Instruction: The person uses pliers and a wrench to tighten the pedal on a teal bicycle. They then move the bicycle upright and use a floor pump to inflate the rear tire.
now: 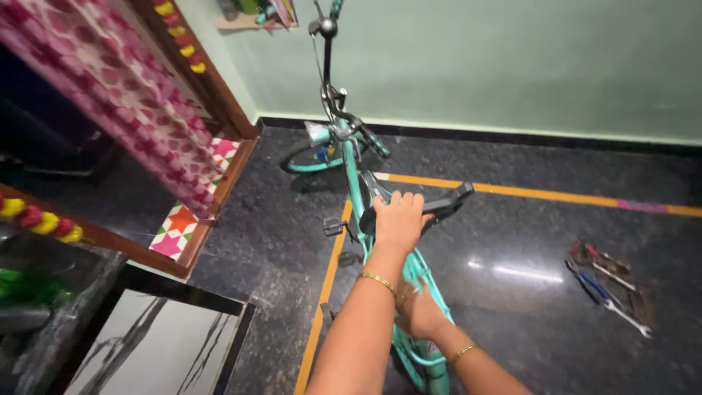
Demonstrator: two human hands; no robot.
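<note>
Left hand [398,219] gripping black saddle [409,208] (teal bicycle [351,157]), right hand [418,311] blurred, grip unclear

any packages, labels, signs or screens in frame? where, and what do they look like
None can be made out.
Nearest candidates: some colourful items on a small wall shelf at top centre, too cropped to tell what they are.
For context: the left hand rests on the black saddle of a teal bicycle, the right hand is on its frame lower down, and hand tools lie on the dark floor at right.
</note>
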